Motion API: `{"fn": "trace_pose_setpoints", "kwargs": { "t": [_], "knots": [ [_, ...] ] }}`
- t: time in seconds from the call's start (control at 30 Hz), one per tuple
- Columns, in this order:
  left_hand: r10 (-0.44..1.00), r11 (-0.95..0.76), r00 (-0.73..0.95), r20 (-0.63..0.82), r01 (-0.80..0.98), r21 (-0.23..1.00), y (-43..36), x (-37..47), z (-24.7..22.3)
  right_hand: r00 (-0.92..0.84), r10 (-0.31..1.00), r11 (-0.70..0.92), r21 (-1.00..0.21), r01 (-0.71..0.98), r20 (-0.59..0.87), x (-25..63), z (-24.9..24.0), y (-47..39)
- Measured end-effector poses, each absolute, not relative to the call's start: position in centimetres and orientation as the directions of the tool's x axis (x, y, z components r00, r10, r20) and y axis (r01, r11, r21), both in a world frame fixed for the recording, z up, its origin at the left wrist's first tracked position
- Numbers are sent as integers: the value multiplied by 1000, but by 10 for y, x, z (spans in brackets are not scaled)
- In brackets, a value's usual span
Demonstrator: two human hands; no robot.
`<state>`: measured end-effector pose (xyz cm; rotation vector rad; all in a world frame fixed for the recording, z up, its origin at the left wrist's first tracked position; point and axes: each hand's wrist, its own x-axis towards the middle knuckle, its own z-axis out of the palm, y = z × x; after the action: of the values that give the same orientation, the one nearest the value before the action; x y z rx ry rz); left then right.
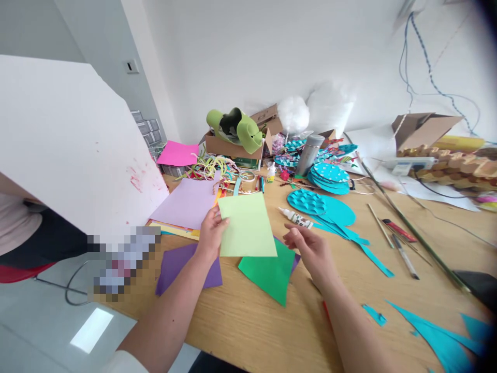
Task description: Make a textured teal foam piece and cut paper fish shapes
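Observation:
My left hand [210, 233] grips a light green paper sheet [248, 228] by its left edge, thumb on top, holding it above the table. To the right of the sheet, my right hand [308, 251] hovers with fingers loosely bent and nothing visible in them. Under the light green sheet lies a darker green sheet [269, 272], partly covering a purple piece. Another purple sheet [174, 269] is partly hidden by my left forearm. A small white glue bottle [295, 217] lies just beyond my right hand. Beneath my right forearm shows part of a red-handled tool [326, 311].
A lilac paper stack [186, 202] sits at back left beside a large white board [77, 150]. Turquoise ovals [330, 207], a grey flask [309, 155] and a craft-filled box [233, 147] stand behind. A red cutter [399, 230], a long stick [411, 217] and turquoise scraps [435, 331] lie right.

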<state>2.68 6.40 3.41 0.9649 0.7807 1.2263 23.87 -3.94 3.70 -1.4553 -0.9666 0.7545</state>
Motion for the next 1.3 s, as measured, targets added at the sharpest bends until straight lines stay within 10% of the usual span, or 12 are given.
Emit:
{"fn": "trace_pose_setpoints", "kwargs": {
  "t": [0.23,0.5,0.77,1.13,1.3],
  "knots": [
    [824,-234,539,177,39,971,35,36,32,557,831,51,-998,-42,19,240,33,-40],
    [367,-794,930,-11,319,518,9,31,30,847,530,338,-911,-237,-24,266,27,-35],
    [628,-492,765,145,247,835,27,33,26,840,542,340,-908,-246,-24,265,24,-34],
    [794,-250,595,123,137,958,39,33,29,850,510,433,-815,-385,-131,273,27,-32],
    [693,-453,673,257,130,882,36,33,21,828,554,398,-845,-357,-88,273,25,-32]
  ]
}}
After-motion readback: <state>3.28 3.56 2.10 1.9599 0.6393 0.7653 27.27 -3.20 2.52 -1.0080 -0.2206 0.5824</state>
